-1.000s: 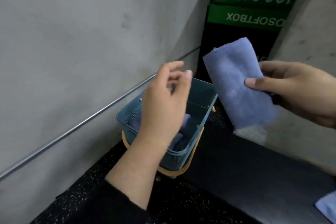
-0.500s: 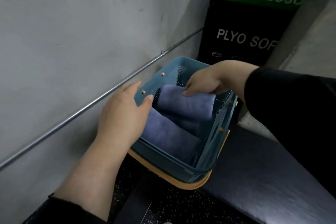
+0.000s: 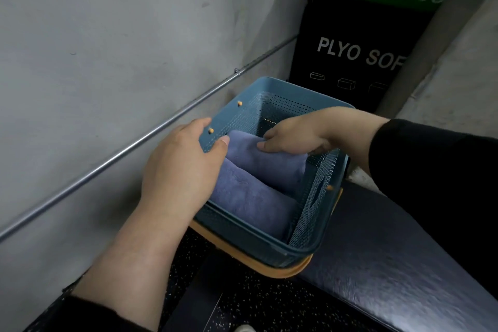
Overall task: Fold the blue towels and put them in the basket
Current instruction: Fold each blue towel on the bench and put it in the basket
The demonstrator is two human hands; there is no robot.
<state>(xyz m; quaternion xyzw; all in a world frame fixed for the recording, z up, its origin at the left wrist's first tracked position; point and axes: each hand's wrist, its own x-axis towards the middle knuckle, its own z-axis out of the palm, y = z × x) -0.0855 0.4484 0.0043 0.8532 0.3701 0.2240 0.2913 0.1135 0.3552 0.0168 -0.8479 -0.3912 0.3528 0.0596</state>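
A teal perforated basket (image 3: pixel 272 242) with an orange handle sits at the end of a dark padded bench, by the wall. Inside lie two folded blue towels, one nearer me (image 3: pixel 250 197) and one behind it (image 3: pixel 272 162). My left hand (image 3: pixel 186 167) grips the basket's left wall, thumb inside, fingers outside. My right hand (image 3: pixel 293 135) reaches in from the right and holds the far towel's top edge, fingers curled on it.
A grey concrete wall with a metal conduit pipe (image 3: pixel 151 132) runs along the left. A black and green PLYO SOFTBOX (image 3: pixel 358 56) stands behind the basket. The dark bench top (image 3: pixel 390 256) stretches to the right, over speckled flooring (image 3: pixel 242 302).
A second ago my right hand held the folded towel in the air beside the basket. It has since lowered it into the basket, and my left hand has taken the basket's wall.
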